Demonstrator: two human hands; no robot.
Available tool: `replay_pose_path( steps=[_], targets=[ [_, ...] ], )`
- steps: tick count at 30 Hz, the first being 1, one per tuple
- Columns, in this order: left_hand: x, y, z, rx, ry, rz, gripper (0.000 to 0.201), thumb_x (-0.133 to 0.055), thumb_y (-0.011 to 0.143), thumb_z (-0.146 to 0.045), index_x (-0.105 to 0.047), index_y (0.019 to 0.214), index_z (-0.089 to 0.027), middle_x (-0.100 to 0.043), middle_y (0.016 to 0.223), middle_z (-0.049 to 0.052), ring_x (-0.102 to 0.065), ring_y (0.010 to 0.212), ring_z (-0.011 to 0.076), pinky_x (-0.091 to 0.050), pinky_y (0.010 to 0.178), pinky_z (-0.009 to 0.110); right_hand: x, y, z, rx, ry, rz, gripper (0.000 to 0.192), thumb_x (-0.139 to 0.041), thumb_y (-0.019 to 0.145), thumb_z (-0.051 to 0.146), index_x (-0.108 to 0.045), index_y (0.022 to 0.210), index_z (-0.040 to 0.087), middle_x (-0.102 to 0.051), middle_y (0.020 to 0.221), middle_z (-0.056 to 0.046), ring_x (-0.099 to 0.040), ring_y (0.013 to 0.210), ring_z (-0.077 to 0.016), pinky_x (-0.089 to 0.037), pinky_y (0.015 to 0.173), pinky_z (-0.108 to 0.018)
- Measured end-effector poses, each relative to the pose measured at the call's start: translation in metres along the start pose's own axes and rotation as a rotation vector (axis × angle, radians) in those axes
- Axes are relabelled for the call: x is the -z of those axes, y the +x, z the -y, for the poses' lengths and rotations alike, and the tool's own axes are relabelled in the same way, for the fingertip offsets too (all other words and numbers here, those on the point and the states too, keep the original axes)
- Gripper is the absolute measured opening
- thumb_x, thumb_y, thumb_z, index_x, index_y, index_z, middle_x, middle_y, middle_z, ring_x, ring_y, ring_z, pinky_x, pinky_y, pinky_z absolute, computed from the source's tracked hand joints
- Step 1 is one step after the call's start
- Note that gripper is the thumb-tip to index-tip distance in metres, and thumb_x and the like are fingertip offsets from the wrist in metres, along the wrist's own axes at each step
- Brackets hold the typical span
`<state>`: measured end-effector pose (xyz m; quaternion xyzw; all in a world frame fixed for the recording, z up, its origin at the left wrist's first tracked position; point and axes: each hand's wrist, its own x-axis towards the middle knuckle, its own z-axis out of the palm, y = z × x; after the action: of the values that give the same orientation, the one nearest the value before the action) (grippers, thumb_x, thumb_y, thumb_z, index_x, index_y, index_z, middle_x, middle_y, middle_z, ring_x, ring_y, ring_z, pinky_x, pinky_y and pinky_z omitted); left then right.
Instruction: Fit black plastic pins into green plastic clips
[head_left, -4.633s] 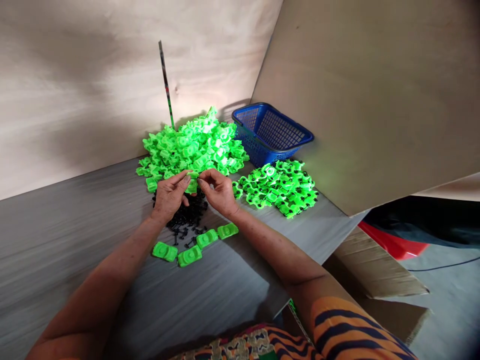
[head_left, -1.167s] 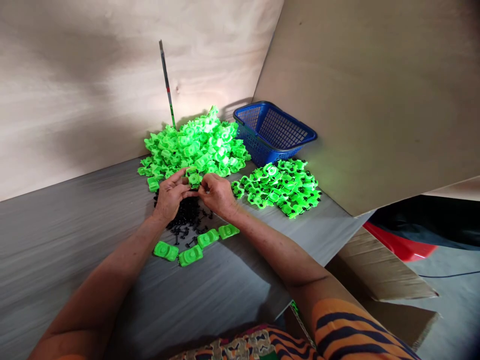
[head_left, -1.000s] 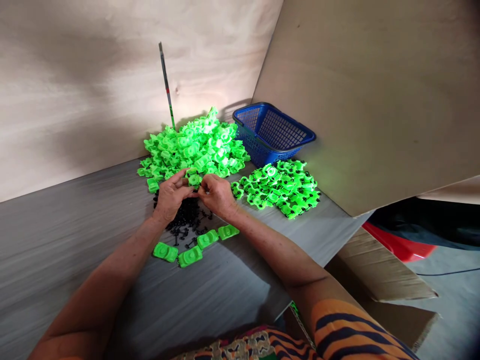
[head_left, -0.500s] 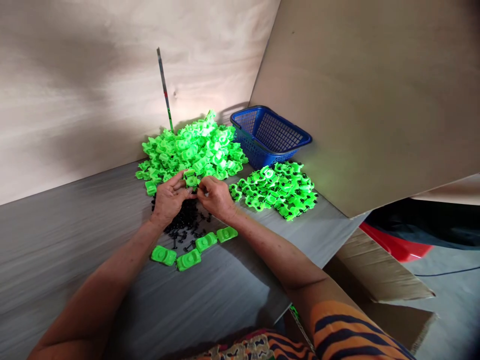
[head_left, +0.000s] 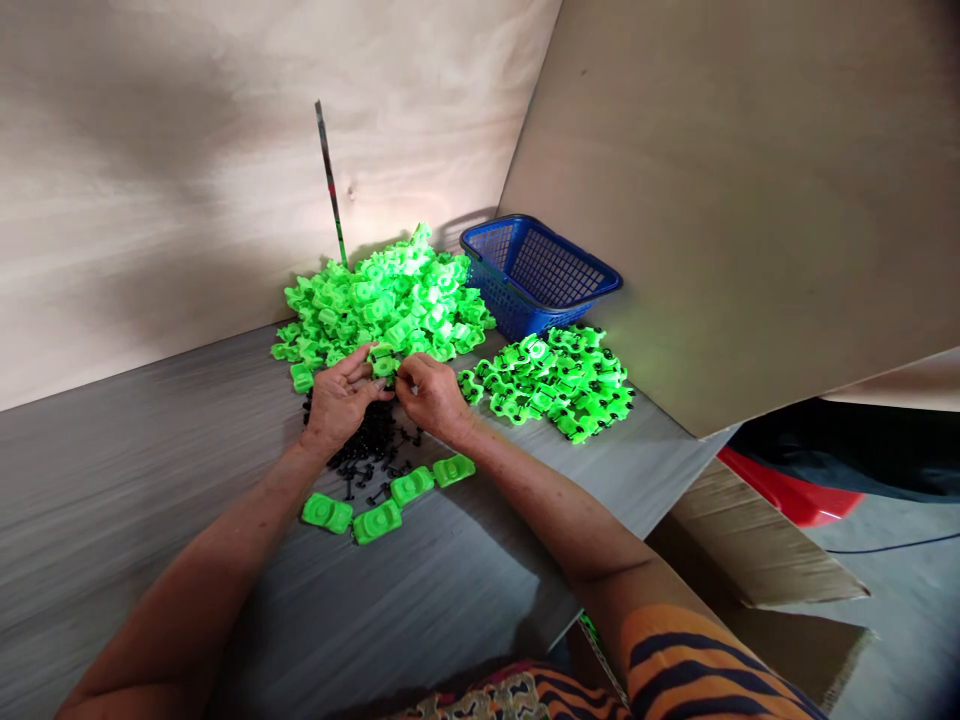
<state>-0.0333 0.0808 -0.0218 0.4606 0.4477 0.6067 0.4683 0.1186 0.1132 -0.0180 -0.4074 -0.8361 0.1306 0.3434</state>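
Observation:
My left hand (head_left: 337, 403) and my right hand (head_left: 429, 394) meet over a heap of small black wheel parts (head_left: 371, 447). Between their fingertips they pinch one green toy car body (head_left: 384, 363). Behind the hands lies a big pile of bare green car bodies (head_left: 382, 305). To the right is a smaller pile of green cars with black wheels (head_left: 555, 379). Several single green bodies (head_left: 377, 521) lie in a row on the grey table (head_left: 135, 480), just in front of my wrists.
A blue mesh basket (head_left: 541, 271) stands at the back right corner. A thin striped stick (head_left: 330, 180) leans on the plywood back wall. A plywood panel (head_left: 735, 190) bounds the right side. Cardboard (head_left: 757, 560) and a red object (head_left: 795, 495) lie beyond the table's right edge.
Both hands stay together on the green body with only small finger shifts. The view has drifted slightly, nothing else has moved.

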Motion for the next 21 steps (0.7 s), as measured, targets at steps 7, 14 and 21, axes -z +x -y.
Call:
replay_pose_path(
  steps=[7, 14, 21],
  targets=[
    [-0.001, -0.001, 0.003, -0.013, 0.009, -0.029, 0.068, -0.089, 0.060, -0.035, -0.072, 0.123, -0.014, -0.078, 0.101, 0.008, -0.074, 0.091, 0.0254, -0.068, 0.076, 0.044, 0.002, 0.002, -0.001, 0.001, 0.022, 0.034, 0.020, -0.051, 0.086, 0.006, -0.053, 0.071, 0.020, -0.054, 0.072, 0.000, -0.050, 0.068, -0.0140, -0.034, 0.066, -0.024],
    [-0.002, 0.000, 0.006, 0.047, 0.014, 0.016, 0.073, -0.088, 0.062, -0.040, -0.068, 0.128, -0.015, -0.079, 0.098, 0.008, -0.075, 0.083, 0.0225, -0.067, 0.068, 0.037, 0.005, 0.007, -0.002, -0.018, -0.047, 0.118, 0.018, -0.052, 0.085, 0.008, -0.060, 0.073, 0.018, -0.058, 0.072, -0.002, -0.049, 0.067, -0.0142, -0.033, 0.066, -0.025],
    [0.031, 0.017, -0.008, -0.122, 0.563, -0.191, 0.049, -0.070, 0.081, -0.042, -0.072, 0.123, -0.017, -0.077, 0.110, 0.011, -0.072, 0.068, 0.0178, -0.057, 0.059, 0.028, 0.064, 0.006, -0.014, -0.209, -0.401, 0.452, 0.021, -0.056, 0.081, 0.008, -0.074, 0.083, 0.017, -0.071, 0.081, -0.009, -0.062, 0.076, -0.0208, -0.035, 0.067, -0.029]
  ],
)
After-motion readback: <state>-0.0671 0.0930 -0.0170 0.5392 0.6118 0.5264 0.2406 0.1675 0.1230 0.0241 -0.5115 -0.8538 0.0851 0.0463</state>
